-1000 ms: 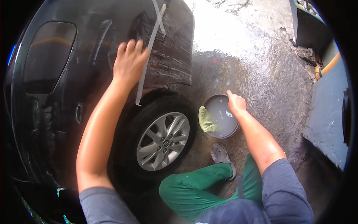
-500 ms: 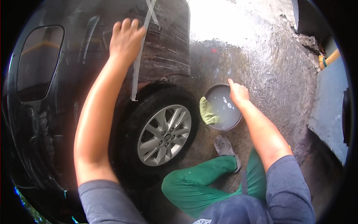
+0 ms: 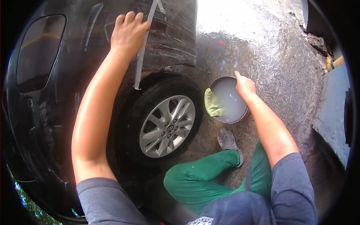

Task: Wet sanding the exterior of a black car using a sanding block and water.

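Note:
My left hand (image 3: 129, 35) is pressed against the dark, scuffed car panel (image 3: 101, 56), just left of a pale strip of tape (image 3: 141, 60). Its fingers are bent, and whatever lies under them is hidden. My right hand (image 3: 246, 85) rests at the upper right rim of a round bucket (image 3: 230, 98) of cloudy water. One finger points along that rim; the others curl over it, partly out of sight. A light green cloth (image 3: 212, 103) hangs over the bucket's left edge and dips into the water.
The wheel (image 3: 168, 126) with its silver rim stands between my left arm and the bucket. My shoe (image 3: 226, 139) is just below the bucket on wet concrete (image 3: 270, 63). A blue-grey slab (image 3: 332, 116) bounds the right side, with a yellow pipe (image 3: 337, 62) above.
The view has shifted, so the car and bucket sit a little higher. My left hand has slid slightly down the panel relative to the tape. My right hand stays at the bucket's rim.

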Demonstrator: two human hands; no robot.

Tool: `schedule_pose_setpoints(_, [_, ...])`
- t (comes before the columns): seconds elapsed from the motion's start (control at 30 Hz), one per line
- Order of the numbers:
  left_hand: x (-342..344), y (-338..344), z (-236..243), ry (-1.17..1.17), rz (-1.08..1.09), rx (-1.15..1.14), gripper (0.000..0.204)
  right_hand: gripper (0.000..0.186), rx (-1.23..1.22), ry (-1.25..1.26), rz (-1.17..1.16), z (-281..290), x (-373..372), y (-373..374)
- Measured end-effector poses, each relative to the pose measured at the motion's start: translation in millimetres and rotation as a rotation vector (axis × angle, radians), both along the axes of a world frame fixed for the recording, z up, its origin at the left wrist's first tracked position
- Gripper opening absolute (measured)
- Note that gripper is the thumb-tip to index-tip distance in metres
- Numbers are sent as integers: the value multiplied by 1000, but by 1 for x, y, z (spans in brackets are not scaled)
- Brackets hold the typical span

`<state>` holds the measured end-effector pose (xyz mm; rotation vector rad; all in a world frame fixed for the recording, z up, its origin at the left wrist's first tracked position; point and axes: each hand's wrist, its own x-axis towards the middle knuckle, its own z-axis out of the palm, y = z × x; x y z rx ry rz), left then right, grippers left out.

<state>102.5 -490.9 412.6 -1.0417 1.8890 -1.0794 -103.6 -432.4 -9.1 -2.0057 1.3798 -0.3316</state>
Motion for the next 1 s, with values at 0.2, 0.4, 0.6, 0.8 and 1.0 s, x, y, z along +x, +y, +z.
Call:
schedule_pose_setpoints(0.2, [5, 61, -8, 38, -94, -10, 34, 50, 29, 49, 10, -5, -16, -2])
schedule_pose_setpoints(0.4, [0, -7, -4, 48, -74, -44, 26, 50, 6, 5, 7, 2, -1, -1])
schedule_pose_setpoints(0.6, [-98, -23, -40, 586, -120, -202, 26, 51, 9, 60, -9, -11, -13, -2])
schedule_pose_setpoints(0.8, [-127, 96, -236, 892, 739, 424, 51, 54, 9, 17, -10, -8, -6, 3])
schedule_pose_setpoints(1.0, [-122, 130, -391, 1158, 1341, 545, 50, 54, 27, 27, -39, -4, -13, 1])
